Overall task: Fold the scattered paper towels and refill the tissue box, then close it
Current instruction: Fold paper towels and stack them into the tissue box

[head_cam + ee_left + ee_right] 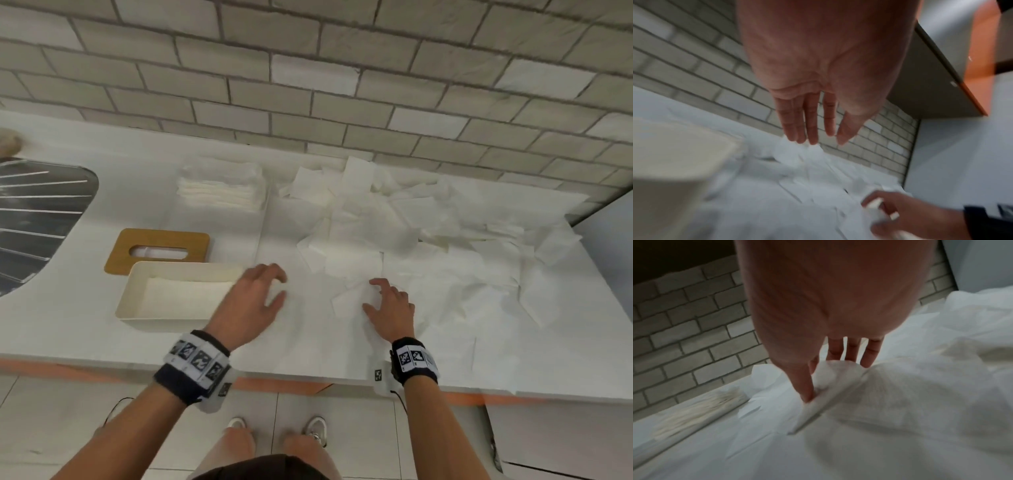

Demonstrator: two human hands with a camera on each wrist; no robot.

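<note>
Bench (85, 329) in white carries loose paper towels (394, 219) heaped beyond the right hand (390, 308), whose thumb and fingers pinch one towel (349, 298). Just left of the left hand (253, 301), which hovers with fingers relaxed and empty, sits the open tissue box (137, 284); its wooden lid (120, 253) lies behind, a folded stack (222, 188) farther back.

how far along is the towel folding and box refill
Done: a folded stack sits by the wall; the tissue box already holds some towels. In hand: the right hand pinches a loose towel; the left hand is free. Left: the scattered pile, and the wooden lid, still off.
</note>
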